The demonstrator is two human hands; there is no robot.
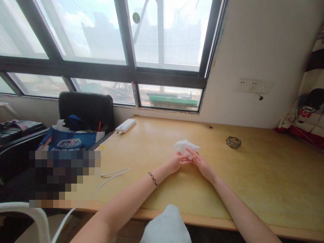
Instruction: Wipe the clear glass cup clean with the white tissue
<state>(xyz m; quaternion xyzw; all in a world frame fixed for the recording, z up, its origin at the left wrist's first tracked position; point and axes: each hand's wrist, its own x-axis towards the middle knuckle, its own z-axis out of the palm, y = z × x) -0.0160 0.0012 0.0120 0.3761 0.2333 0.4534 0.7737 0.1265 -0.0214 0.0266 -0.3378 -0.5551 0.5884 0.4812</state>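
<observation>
A crumpled white tissue (185,147) lies on the light wooden desk (265,182) near its middle. Both of my hands meet at the tissue's near edge. My left hand (177,161), with a braided bracelet on the wrist, pinches the tissue with its fingertips. My right hand (200,163) grips the same edge from the right, fingers pointing away from me. The rest of the tissue lies loose beyond my fingers.
A glass ashtray (233,142) sits to the right of the tissue. A white power bank (126,125) with a white cable (115,174) lies at the desk's left. A black chair (86,109) holds a blue bag (68,141). A window and a wall socket (249,85) are behind.
</observation>
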